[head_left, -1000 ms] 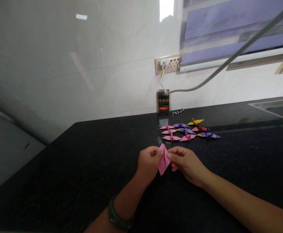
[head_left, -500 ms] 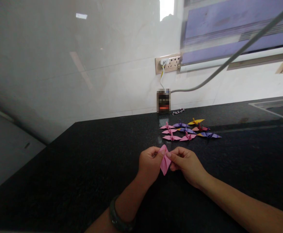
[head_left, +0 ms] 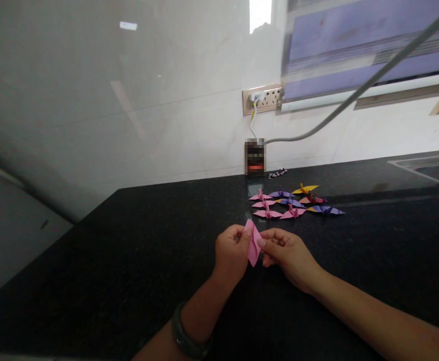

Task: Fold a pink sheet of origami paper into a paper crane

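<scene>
a folded piece of pink paper (head_left: 254, 251) is up in the hands, roughly diamond shaped, with its long points toward the far and near sides, in front of the paper cranes. the left hand (head_left: 233, 254) pinches its left edge, thumb on top and fingers curled in behind. the right hand (head_left: 291, 254) pinches its right edge between thumb and forefinger, the other fingers bent loosely inward. a dark bracelet (head_left: 187, 340) circles the left wrist.

beyond the hands, on the black desk (head_left: 147, 240), four pink cranes (head_left: 267, 214) sit at the left of a close group. three purple cranes (head_left: 326, 210) spread through the middle and right, with a red crane (head_left: 314, 199) and, farthest back, a yellow crane (head_left: 305, 189). behind them lies a black and white string (head_left: 277, 173), just right of a small blurred box (head_left: 255, 156) standing by the wall (head_left: 166, 125).
</scene>
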`<state>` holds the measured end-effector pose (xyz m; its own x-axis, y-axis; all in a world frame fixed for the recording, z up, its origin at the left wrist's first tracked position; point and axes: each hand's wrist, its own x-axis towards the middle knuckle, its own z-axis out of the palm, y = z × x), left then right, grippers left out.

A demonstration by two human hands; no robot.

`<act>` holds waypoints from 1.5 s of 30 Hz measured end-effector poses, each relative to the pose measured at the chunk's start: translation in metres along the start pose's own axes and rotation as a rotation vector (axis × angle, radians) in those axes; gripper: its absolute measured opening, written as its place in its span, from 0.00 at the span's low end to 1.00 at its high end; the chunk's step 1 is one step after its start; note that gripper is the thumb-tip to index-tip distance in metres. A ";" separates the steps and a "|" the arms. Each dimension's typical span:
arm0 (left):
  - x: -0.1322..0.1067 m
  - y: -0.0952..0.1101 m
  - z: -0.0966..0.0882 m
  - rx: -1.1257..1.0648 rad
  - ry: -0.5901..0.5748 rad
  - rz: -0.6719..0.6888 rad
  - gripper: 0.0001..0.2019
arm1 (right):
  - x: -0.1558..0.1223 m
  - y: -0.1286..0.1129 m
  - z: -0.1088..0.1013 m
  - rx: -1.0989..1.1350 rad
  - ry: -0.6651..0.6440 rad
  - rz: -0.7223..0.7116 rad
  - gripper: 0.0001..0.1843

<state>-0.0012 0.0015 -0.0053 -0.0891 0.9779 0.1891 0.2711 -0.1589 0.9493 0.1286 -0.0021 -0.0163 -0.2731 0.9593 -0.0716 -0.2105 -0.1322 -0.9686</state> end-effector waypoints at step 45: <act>-0.004 0.005 0.000 -0.015 -0.359 -0.148 0.15 | 0.006 -0.004 -0.009 -0.132 0.058 -0.093 0.15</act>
<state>0.0002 -0.0029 -0.0014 0.2162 0.9752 -0.0473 0.2658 -0.0122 0.9640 0.1364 0.0069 -0.0156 -0.2028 0.9792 0.0101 -0.1058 -0.0116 -0.9943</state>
